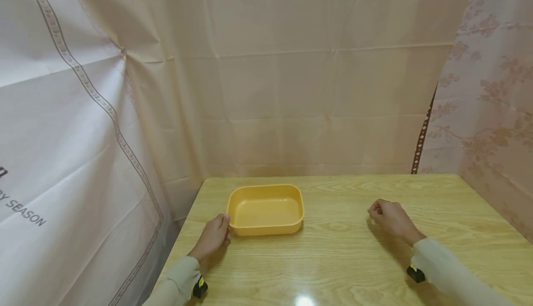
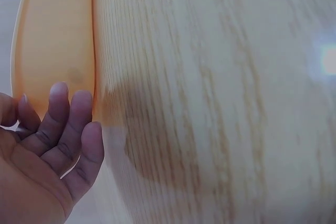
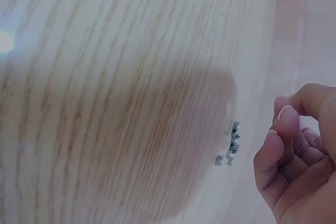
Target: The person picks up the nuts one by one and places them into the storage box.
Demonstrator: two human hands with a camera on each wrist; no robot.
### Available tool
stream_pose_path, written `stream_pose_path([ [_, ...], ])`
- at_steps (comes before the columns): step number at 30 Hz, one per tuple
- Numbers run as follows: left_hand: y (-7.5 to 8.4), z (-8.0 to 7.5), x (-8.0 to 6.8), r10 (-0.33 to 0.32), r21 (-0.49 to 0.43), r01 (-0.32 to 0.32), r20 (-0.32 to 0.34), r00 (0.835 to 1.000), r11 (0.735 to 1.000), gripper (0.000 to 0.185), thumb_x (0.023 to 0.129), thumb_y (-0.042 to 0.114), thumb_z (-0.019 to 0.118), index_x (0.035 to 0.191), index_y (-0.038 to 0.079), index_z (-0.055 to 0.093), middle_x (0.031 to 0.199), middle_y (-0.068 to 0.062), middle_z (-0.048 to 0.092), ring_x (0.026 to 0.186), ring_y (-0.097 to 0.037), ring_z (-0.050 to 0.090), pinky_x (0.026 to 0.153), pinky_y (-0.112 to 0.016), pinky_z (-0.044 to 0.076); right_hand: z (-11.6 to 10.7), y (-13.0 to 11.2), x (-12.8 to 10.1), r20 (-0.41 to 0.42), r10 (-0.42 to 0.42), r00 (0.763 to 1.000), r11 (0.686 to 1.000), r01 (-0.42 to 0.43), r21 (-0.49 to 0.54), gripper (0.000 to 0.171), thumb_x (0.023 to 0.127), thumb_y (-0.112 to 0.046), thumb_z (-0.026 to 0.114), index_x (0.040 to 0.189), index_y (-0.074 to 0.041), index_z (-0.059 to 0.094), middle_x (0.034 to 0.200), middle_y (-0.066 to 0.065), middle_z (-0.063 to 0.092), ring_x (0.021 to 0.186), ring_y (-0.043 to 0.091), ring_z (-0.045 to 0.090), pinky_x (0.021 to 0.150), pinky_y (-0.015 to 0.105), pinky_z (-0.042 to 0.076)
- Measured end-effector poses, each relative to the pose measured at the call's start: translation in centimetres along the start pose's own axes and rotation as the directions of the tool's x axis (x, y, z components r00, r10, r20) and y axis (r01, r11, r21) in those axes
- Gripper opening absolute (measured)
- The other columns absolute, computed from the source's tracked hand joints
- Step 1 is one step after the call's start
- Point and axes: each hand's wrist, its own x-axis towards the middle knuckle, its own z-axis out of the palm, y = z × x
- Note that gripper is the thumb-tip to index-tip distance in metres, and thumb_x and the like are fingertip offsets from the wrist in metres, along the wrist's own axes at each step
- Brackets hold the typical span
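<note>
A yellow rectangular plastic basin (image 1: 266, 231) with rounded corners sits on the left part of the table, with nothing inside it. My left hand (image 1: 214, 236) pinches its near left corner, thumb at the rim; in the left wrist view the other fingers (image 2: 63, 124) lie curled against the outer wall. Over the right part of the table hovers my right hand (image 1: 391, 218), its fingers curled in and fingertips meeting the thumb. No object shows between them. Several small metal nuts (image 3: 234, 142) lie clustered below those fingertips in the right wrist view; the hand hides them from the head view.
Both hands work over a light wood-grain table (image 1: 333, 259). A beige cloth curtain (image 1: 312, 88) hangs behind its far edge, a white printed one (image 1: 75, 134) on the left and a floral one (image 1: 491, 102) on the right. Each wrist carries a small black device (image 1: 415, 273).
</note>
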Motion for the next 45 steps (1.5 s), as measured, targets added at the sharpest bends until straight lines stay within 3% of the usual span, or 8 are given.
stream_pose_path([
  [15,0.0,0.1,0.1,0.008,0.016,-0.008,-0.005,1.0,1.0,0.034,0.115,0.023,0.036,0.1,0.002,0.058,0.067,-0.004,0.059,0.056,-0.018,0.057,0.053,-0.027,0.049,0.3,-1.4,0.2,0.008,-0.013,1.0,0.999,0.013,0.033,0.017,0.104,-0.013,0.057,0.105,0.001,0.066,0.085,0.006,0.069,0.067,0.015,0.062,0.057,0.029,0.049],
  [28,0.0,0.2,0.0,-0.003,-0.002,0.003,-0.01,1.0,1.0,0.034,0.115,0.023,0.036,0.099,0.002,0.057,0.068,-0.004,0.059,0.056,-0.017,0.057,0.053,-0.027,0.049,0.6,-2.7,0.7,-0.012,-0.055,0.998,0.998,0.056,0.04,0.018,0.105,-0.015,0.058,0.103,0.0,0.067,0.08,0.004,0.068,0.059,0.012,0.055,0.051,0.027,0.046],
  [35,0.3,0.1,-0.1,-0.009,0.004,0.009,0.004,1.0,1.0,0.037,0.115,0.025,0.035,0.096,0.003,0.057,0.07,-0.007,0.06,0.057,-0.018,0.057,0.055,-0.028,0.048,0.7,-3.4,0.8,0.003,-0.066,0.998,0.994,0.066,0.089,0.016,0.105,-0.011,0.06,0.105,0.003,0.067,0.079,0.005,0.068,0.062,0.02,0.062,0.051,0.028,0.048],
  [45,0.4,0.1,-0.3,-0.014,-0.001,0.014,0.002,1.0,1.0,0.037,0.115,0.026,0.035,0.095,0.003,0.056,0.071,-0.01,0.061,0.057,-0.019,0.058,0.055,-0.028,0.049,0.9,-4.0,0.8,0.004,-0.072,0.997,0.992,0.071,0.101,0.017,0.106,-0.013,0.059,0.106,0.003,0.067,0.078,0.005,0.067,0.063,0.021,0.063,0.051,0.027,0.047],
])
